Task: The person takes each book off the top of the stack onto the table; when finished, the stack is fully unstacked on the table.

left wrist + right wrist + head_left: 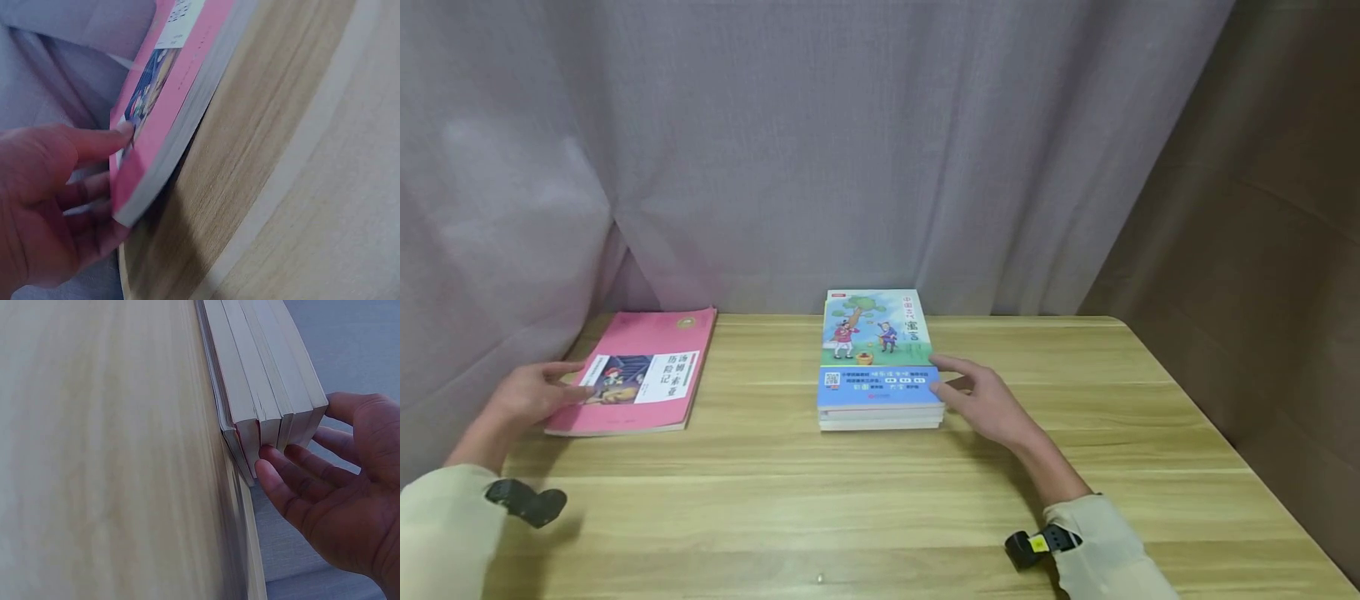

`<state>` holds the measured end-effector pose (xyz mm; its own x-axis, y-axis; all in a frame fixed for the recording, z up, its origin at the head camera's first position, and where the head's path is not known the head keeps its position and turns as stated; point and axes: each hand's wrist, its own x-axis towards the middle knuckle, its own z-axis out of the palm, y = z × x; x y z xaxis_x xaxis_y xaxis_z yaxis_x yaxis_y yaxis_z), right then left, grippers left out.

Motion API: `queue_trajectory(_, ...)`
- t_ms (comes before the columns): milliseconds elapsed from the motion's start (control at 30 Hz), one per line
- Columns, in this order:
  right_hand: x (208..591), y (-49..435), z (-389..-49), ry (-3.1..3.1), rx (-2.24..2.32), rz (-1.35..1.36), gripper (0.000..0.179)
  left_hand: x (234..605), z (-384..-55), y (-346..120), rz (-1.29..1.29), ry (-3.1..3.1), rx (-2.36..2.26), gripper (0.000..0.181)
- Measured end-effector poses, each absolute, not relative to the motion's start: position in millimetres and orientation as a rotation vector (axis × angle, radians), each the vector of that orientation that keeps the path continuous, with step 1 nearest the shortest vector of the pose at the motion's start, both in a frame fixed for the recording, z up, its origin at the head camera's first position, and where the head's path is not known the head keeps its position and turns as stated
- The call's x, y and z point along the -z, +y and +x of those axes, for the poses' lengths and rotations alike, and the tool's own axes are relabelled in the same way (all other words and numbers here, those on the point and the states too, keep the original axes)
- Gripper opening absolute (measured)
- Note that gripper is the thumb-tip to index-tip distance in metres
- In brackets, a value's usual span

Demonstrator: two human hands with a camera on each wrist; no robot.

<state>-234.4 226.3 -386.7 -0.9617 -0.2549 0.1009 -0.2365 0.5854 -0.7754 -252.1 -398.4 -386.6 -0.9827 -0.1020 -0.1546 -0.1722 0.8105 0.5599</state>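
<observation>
Cream sleeves (445, 525) enter at the bottom left and bottom right of the frame, each with a black wrist camera (1041, 546) strapped at the cuff. At left of centre, my left hand (531, 400) pinches the near-left part of a pink book (647, 333): thumb on the cover, fingers at and under its edge. The pink book lies face up, its printed picture partly beneath my fingers. At frame centre is a stack of books (880, 398), page edges aligned roughly, the top cover showing a tree, two figures and a blue band. My right hand (992, 408), spread with fingers extended, touches the stack's right side. Both sit on a wood-grain table (760, 517); a grey curtain (775, 150) fills the upper frame.
</observation>
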Motion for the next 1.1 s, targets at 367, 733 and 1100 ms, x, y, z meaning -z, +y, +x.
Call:
queue_trajectory(367,387,228,-233,2.780,1.349,-0.417,0.055,369,-251,-358,-0.174,3.071,-0.817,0.066)
queue_trajectory(733,388,230,-234,2.781,1.344,-0.412,0.056,353,-256,-259,0.305,2.967,-1.175,0.055)
queue_trajectory(1100,385,227,-235,2.756,1.368,-0.441,0.056,361,-260,-185,0.451,2.485,-1.591,0.064)
